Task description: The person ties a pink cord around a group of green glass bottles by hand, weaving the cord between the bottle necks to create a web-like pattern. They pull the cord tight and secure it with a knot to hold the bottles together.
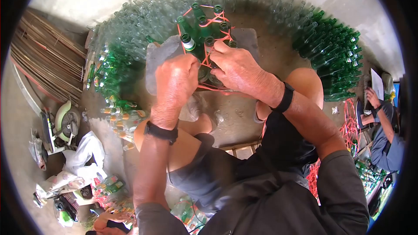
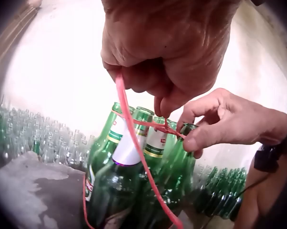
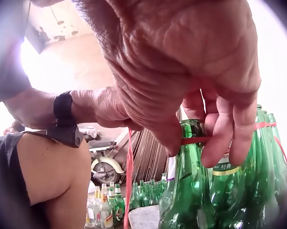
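Several green bottles stand in a tight cluster on a grey slab, with pink strapping wound around and between their necks. My left hand is curled round the pink strap, which hangs from the fist in the left wrist view. My right hand has thumb and fingers at the neck of a near bottle, pinching the strap against it. In the left wrist view the right hand is right of the left one, at the bottle's mouth. The left palm is hidden.
Clear bottles and green bottles stand in a wide arc by the wall. Long rods and a wheel lie at left. Another person sits at far right near pink strapping.
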Available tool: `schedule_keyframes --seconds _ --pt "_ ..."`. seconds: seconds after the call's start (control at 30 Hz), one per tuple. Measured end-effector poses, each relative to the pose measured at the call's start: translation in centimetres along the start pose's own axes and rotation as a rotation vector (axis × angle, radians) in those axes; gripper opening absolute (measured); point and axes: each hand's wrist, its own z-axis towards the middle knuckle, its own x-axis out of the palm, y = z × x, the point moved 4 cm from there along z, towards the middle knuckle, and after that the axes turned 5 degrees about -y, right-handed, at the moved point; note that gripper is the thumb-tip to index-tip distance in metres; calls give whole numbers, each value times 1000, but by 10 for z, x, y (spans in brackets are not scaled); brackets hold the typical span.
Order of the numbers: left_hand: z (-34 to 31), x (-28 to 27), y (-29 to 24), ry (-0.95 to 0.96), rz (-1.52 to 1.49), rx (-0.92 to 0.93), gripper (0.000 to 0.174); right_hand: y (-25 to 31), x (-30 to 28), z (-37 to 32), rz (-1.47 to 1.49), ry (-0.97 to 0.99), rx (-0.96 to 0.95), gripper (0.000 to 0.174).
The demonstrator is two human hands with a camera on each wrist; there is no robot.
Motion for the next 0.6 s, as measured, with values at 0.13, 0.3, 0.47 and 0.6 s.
schedule_keyframes --seconds 0.13,0.3,0.47,0.6 --pt "17 -5 4 63 39 108 3 -1 1 0 -4 -37 -53 19" --pt "33 -5 13 151 -5 120 7 2 -4 1 -39 -1 -109 24" --pt "42 -3 25 286 -110 62 12 -3 0 -1 -8 38 -5 34" --pt "48 1 33 399 -122 -35 16 -3 0 0 -20 25 -81 36"
